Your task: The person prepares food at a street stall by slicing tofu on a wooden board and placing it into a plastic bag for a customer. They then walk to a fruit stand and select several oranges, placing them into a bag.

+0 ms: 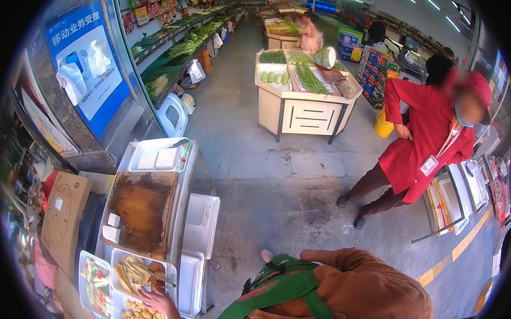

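My left hand reaches over the food trays at the lower left, fingers spread beside metal tongs. Whether it grips the tongs is unclear. The tongs lie across a white tray of pale folded tofu sheets and brown tofu pieces. Below the hand, another tray holds golden fried puffs. Packaged food fills the tray to the left. Two white tofu blocks sit on a stained wooden board. My right hand is out of view; its brown sleeve extends behind my green apron.
A tray with white blocks stands beyond the board. White trays sit lower on the stand's right. A cardboard box leans at left. A person in red stands at right, near a vegetable display.
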